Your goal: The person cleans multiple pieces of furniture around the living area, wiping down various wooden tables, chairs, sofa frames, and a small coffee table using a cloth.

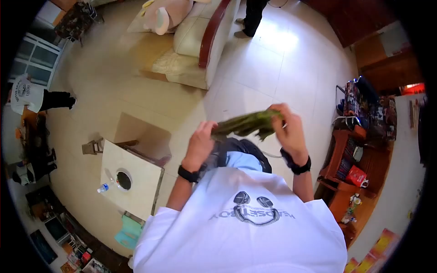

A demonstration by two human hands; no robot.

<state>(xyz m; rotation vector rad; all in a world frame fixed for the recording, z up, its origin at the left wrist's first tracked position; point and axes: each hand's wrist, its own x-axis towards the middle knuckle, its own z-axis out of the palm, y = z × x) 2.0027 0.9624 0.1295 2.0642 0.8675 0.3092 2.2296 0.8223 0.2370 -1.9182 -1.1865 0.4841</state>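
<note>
An olive-green, crumpled piece of cloth (pixel 246 123) is stretched between my two hands in front of my body. What kind of cloth it is, I cannot make out. At its left end, the fingers of my left hand (pixel 200 144) are closed on it. My right hand (pixel 291 132) pinches the other end between thumb and fingers, a little higher up. Some of the cloth hangs loose near the right hand. Each wrist wears a black band. Below the cloth are my dark trousers and white printed shirt.
To the left stands a white table (pixel 129 166) with a round dish (pixel 123 180) and a water bottle (pixel 103 188). A sofa (pixel 186 54) is ahead, with a person's dark-clothed legs (pixel 253 18) behind it. Another person (pixel 34 95) stands far left. Wooden furniture (pixel 339 177) lines the right.
</note>
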